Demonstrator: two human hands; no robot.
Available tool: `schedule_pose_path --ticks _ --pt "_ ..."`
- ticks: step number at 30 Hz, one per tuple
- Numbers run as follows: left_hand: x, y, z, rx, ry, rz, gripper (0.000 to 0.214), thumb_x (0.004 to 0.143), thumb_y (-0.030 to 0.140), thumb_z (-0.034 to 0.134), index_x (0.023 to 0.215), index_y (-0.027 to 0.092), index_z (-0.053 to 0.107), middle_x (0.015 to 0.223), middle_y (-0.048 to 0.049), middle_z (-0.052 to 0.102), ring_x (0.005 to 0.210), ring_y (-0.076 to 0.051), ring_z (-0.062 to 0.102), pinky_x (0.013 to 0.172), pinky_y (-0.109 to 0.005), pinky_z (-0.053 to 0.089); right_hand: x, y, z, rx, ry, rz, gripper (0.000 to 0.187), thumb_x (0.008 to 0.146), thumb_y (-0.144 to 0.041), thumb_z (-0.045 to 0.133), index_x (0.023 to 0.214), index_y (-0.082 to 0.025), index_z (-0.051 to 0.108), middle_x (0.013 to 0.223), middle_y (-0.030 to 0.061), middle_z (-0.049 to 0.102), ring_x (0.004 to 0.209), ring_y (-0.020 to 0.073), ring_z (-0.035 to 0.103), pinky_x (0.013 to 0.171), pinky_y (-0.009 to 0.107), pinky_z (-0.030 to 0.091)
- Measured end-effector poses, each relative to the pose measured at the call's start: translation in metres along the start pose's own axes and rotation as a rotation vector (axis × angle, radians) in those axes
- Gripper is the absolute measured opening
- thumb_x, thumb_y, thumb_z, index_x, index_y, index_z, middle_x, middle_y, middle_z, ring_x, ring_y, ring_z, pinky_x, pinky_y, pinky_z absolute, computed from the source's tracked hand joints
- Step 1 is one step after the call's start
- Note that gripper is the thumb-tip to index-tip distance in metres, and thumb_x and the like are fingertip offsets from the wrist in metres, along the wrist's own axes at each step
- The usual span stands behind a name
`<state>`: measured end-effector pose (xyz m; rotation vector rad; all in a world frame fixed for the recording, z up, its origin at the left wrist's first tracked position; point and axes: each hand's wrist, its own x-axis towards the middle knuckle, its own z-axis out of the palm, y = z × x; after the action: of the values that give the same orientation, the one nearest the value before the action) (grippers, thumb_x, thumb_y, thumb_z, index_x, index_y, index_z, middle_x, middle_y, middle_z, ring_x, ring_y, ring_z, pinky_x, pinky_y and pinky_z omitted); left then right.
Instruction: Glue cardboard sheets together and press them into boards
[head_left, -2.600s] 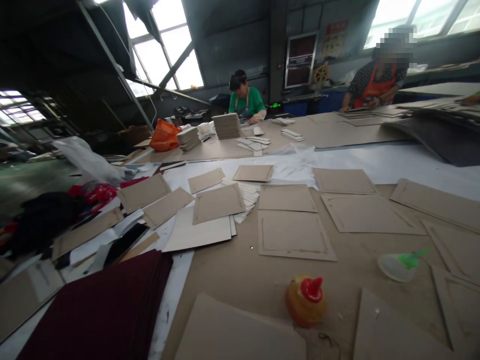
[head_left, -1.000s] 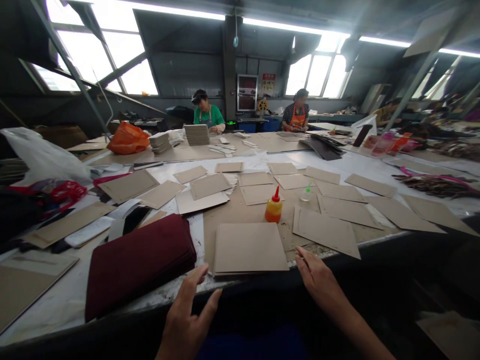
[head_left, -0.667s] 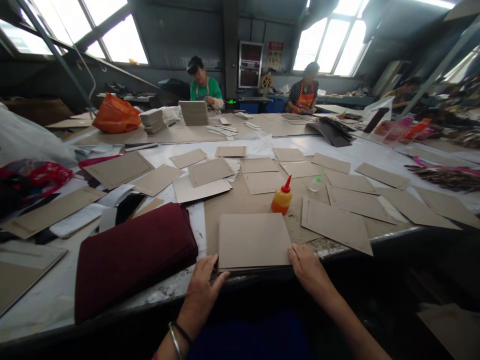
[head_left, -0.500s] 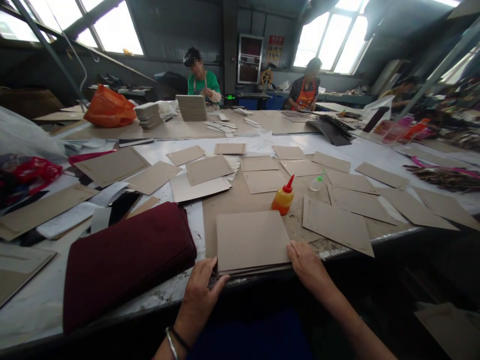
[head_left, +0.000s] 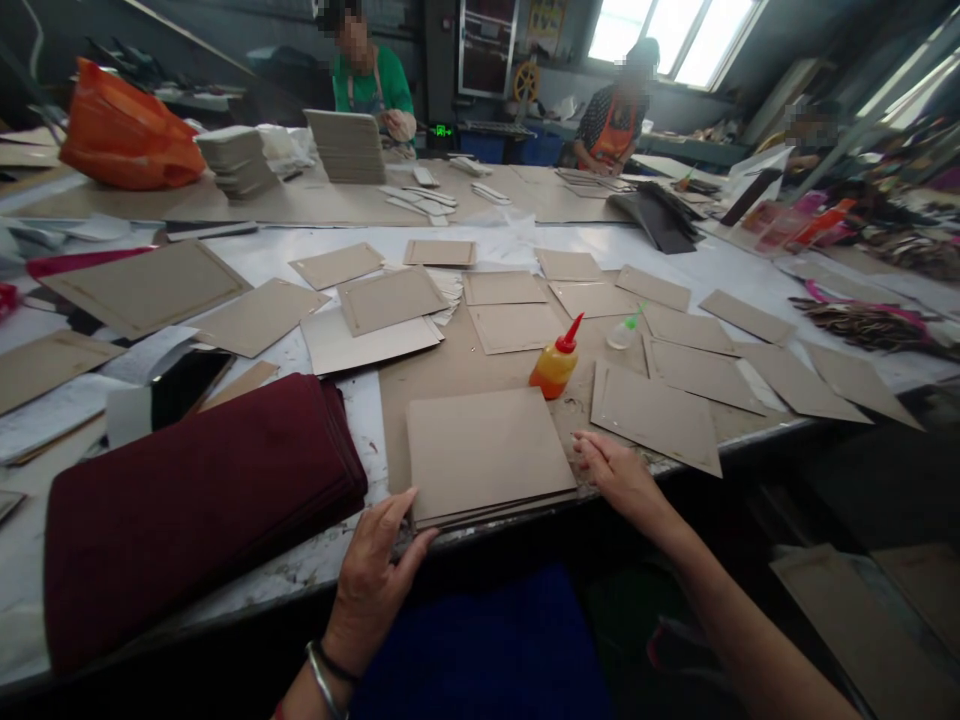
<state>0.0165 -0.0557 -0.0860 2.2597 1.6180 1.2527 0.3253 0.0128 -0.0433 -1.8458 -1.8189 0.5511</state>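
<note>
A low stack of square grey cardboard boards [head_left: 487, 450] lies at the near edge of the table [head_left: 360, 420]. My left hand [head_left: 375, 565] rests at the stack's near left corner, fingers spread against the edge. My right hand [head_left: 619, 475] touches the table beside the stack's right edge, fingers stretched out. Neither hand holds anything. An orange glue bottle with a red nozzle [head_left: 555, 365] stands just behind the stack.
A thick pile of dark red fabric sheets [head_left: 187, 500] lies left of the stack. Several loose cardboard boards [head_left: 656, 415] cover the table, with a small clear bottle with a green tip [head_left: 622, 332]. Two people [head_left: 364, 75] work at the far side near stacked boards [head_left: 345, 145] and an orange bag [head_left: 120, 130].
The view went from the table's far part to its near edge. Both my hands came in and settled on either side of the cardboard stack, and the right hand shifted slightly forward.
</note>
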Motion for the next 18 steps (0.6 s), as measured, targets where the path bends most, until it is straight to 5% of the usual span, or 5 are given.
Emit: schedule_pose_path --ticks 8,13,18 --pt "-0.002 -0.004 0.002 0.051 0.019 0.149 0.033 0.083 0.019 0.054 0.116 0.014 0.050 0.103 -0.0102 0.055 0.095 -0.019 0.055 0.082 -0.029 0.048 0.083 0.011 -0.001 0.197 0.195 0.048 0.067 0.071 -0.047 0.058 0.125 -0.010 0.041 0.118 0.0191 0.054 0.102 0.0255 0.056 0.084 0.038 0.048" --pt "-0.003 -0.004 0.003 0.047 0.020 0.159 0.034 0.083 0.017 0.054 0.116 0.013 0.050 0.104 -0.0105 0.055 0.096 -0.018 0.054 0.083 -0.027 0.048 0.112 0.006 0.018 0.303 0.153 -0.038 0.050 0.069 -0.045 0.062 0.109 -0.017 0.050 0.100 0.0075 0.063 0.087 0.0203 0.062 0.076 0.033 0.051" --pt "-0.002 -0.001 0.003 0.037 0.031 0.112 0.035 0.083 0.018 0.054 0.117 0.016 0.050 0.102 -0.0096 0.057 0.095 -0.019 0.056 0.081 -0.028 0.051 0.120 0.000 0.025 0.280 0.276 -0.042 0.047 0.064 -0.049 0.064 0.094 -0.017 0.048 0.085 0.0046 0.059 0.072 0.0194 0.058 0.066 0.034 0.049"
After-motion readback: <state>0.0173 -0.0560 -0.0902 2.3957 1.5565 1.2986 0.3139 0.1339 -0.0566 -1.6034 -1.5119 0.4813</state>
